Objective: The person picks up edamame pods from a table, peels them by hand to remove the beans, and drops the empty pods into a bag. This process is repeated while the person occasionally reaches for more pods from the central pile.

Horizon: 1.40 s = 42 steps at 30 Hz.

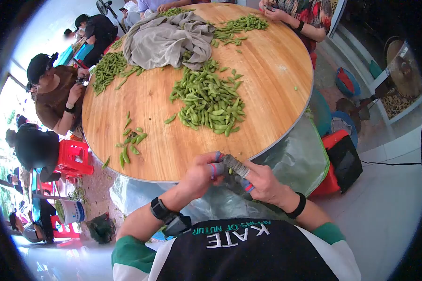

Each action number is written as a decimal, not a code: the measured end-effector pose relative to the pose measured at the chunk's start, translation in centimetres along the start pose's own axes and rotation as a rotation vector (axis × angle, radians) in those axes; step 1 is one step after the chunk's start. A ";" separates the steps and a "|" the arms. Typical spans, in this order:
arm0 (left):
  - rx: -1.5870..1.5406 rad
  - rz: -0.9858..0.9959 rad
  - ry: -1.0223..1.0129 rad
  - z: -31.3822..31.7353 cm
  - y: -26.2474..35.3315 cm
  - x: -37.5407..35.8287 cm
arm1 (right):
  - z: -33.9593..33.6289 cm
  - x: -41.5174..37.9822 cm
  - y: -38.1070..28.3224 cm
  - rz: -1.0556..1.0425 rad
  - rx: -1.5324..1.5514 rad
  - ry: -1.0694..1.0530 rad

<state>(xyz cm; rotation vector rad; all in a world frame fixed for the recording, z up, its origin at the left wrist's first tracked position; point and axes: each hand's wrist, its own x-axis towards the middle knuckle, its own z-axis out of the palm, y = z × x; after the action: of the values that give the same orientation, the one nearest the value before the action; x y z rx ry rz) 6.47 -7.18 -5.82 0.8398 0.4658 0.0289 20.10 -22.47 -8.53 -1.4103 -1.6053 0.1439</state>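
My left hand [200, 175] and my right hand [263, 183] meet just off the table's near edge, fingers bent and closed in a pinch. Worn grey covers wrap some of the fingers, with pink and blue bands on them. Between the fingertips shows a small bit of green soybean pod [230, 171], mostly hidden by the fingers. Beyond my hands, a large heap of green soybean pods [208, 100] lies on the round wooden table [267, 93]. A smaller scatter of pods [132, 140] is to the left.
A grey cloth [166, 40] covers part of the far pods. A person in brown [56, 93] sits at the left; another person's hands [279, 14] are at the far right. Clear plastic sheeting [293, 154] hangs below the rim. Red stools [74, 157] and a white bucket [71, 211] stand left.
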 end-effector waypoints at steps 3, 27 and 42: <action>0.458 0.084 0.075 0.7 -0.3 0.4 | -0.2 0.4 -0.6 0.085 0.051 -0.011; 1.443 0.595 0.578 -9.8 8.2 1.9 | -1.6 1.3 -2.3 0.844 1.074 0.032; 0.340 0.164 0.180 1.5 2.5 -0.4 | -1.2 1.9 -3.3 0.738 1.162 0.017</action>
<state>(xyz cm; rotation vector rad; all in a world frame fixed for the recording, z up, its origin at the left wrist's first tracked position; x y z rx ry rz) 7.11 -6.67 -2.96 1.2153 0.5794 0.1820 18.83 -22.57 -4.72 -0.9346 -0.6228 1.2574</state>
